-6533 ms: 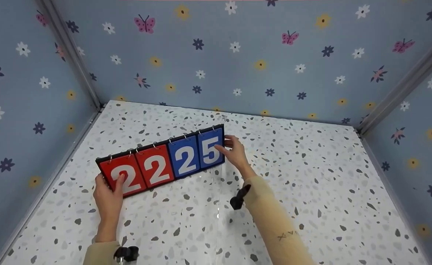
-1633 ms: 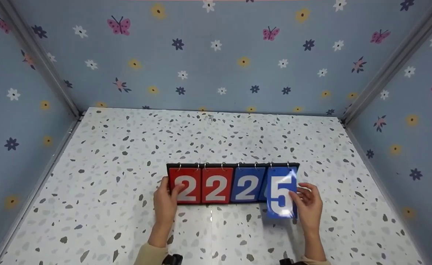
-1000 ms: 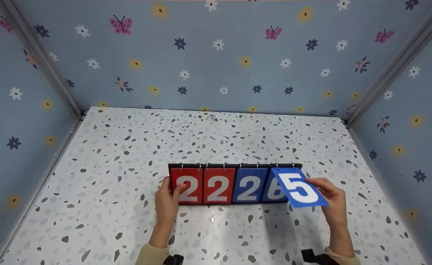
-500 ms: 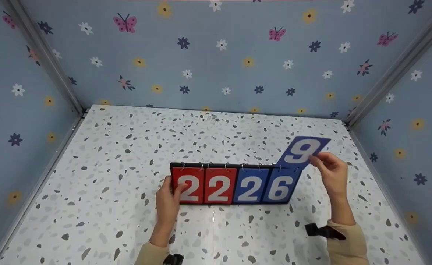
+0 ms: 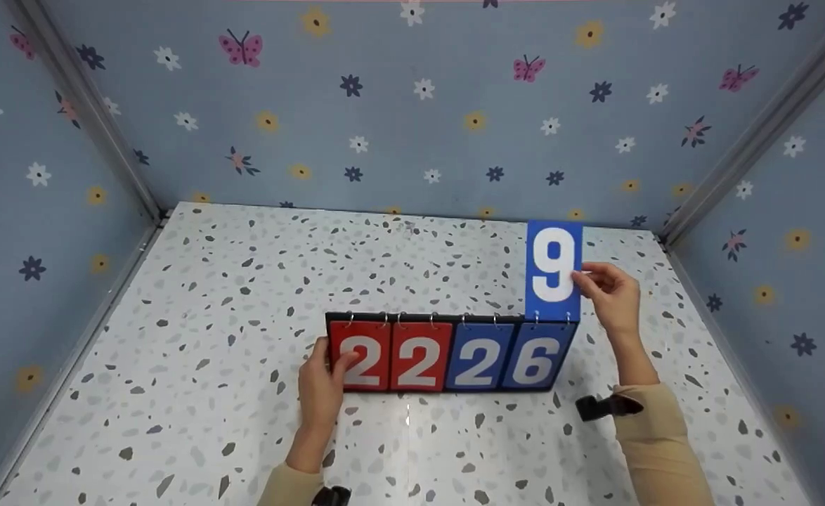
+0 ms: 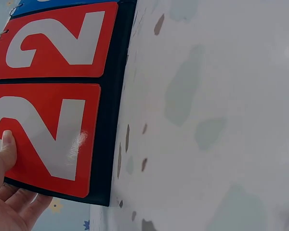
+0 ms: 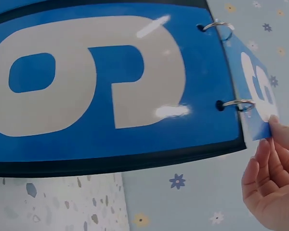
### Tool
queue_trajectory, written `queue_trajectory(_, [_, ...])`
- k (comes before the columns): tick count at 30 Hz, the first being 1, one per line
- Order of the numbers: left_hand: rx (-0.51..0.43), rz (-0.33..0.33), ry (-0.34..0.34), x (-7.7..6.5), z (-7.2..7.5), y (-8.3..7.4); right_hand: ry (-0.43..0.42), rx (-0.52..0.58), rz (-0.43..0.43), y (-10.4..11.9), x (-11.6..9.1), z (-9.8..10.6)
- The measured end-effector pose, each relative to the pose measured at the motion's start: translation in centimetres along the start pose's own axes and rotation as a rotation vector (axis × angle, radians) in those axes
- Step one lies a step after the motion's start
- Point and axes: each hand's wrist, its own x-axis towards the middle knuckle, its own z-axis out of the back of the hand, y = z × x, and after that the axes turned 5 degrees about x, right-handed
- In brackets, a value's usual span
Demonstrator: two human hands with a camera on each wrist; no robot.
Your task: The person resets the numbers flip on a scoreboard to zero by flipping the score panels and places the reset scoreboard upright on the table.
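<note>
A flip scoreboard (image 5: 447, 355) with a black backing shows 2 and 2 on red cards, then 2 and 6 on blue cards. My left hand (image 5: 321, 386) grips its left end, thumb over the first red card (image 6: 53, 134) and fingers behind. Above the board's top right, a blue number card (image 5: 554, 270) stands turned up on its metal rings, showing a 9. The right hand (image 5: 616, 299) pinches that card's right edge between thumb and fingers. In the right wrist view, the blue 6 card (image 7: 111, 91) hangs against the backing below the rings (image 7: 238, 102).
A white speckled tabletop (image 5: 279, 281) lies under the board. Blue flower-patterned panels (image 5: 412, 105) enclose it at the back and both sides, joined by grey corner posts (image 5: 96, 119).
The right hand has flipped the blue 5 card up over the rings, uncovering the 6 and turning a 9 into view. Earlier the board was tilted and farther left; the left hand kept its grip.
</note>
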Motion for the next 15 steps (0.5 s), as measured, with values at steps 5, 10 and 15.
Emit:
queue_trajectory(5, [0.002, -0.010, -0.002, 0.0, 0.0, -0.1, 0.059, 0.092, -0.059, -8.4, 3.0, 1.5])
queue_trajectory(10, [0.003, -0.014, -0.009, 0.1, 0.0, 0.0, 0.040, -0.072, -0.043, -18.7, 5.3, 3.1])
queue_trajectory(15, [-0.002, -0.049, -0.032, 0.0, 0.0, 0.1, 0.062, -0.086, -0.009, -18.9, 3.5, 3.4])
